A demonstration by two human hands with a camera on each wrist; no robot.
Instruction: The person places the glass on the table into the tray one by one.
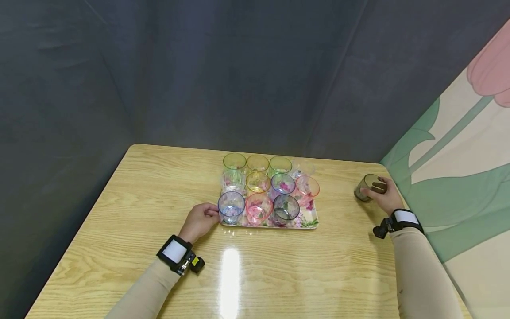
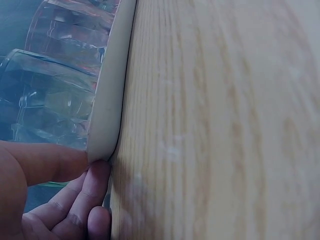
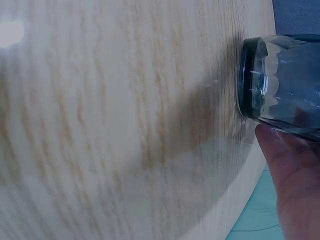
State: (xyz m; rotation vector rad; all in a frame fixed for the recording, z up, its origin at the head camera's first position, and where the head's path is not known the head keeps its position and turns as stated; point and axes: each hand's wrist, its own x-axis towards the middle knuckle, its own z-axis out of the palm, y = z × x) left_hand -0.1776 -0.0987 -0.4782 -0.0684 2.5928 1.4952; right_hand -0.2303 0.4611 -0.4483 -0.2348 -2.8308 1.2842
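Observation:
A flowered tray on the table carries several clear tumblers in rows, tinted blue, pink, yellow, green, purple and smoky grey. At its near left corner my left hand pinches the rim; in the left wrist view the thumb lies over the pale tray edge with fingers below it. Far to the right, my right hand grips a dark smoky tumbler round its side. The right wrist view shows the tumbler's thick base at the tabletop; whether it touches the wood I cannot tell.
A light wooden table spans the scene, its wood bare between the tray and the right-hand tumbler. Behind it hangs a dark curtain. A cloth with a flower print borders the right edge.

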